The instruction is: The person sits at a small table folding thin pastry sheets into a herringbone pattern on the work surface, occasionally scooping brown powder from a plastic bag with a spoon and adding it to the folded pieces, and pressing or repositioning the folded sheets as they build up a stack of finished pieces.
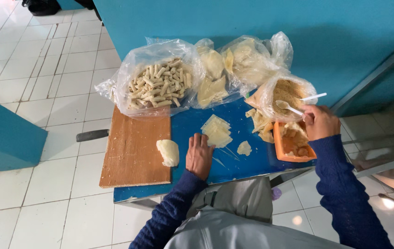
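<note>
A wooden board [134,150] covers the left end of a small blue surface [192,124], overhanging its left edge above open tiled floor [44,92]. A pale dough piece [168,152] rests on the board's right edge. Just right, the left hand [199,156] lies flat, fingers open. Thin wrappers [217,131] lie ahead. At the right edge, the right hand [319,122] grips a white spoon [289,107] over an orange tub [291,143].

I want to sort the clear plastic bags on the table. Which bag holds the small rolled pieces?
The leftmost bag, partly over the wooden board. It holds short pale rolls; the middle bags hold flat pale sheets, and the right bag holds brown crumbs.
</note>
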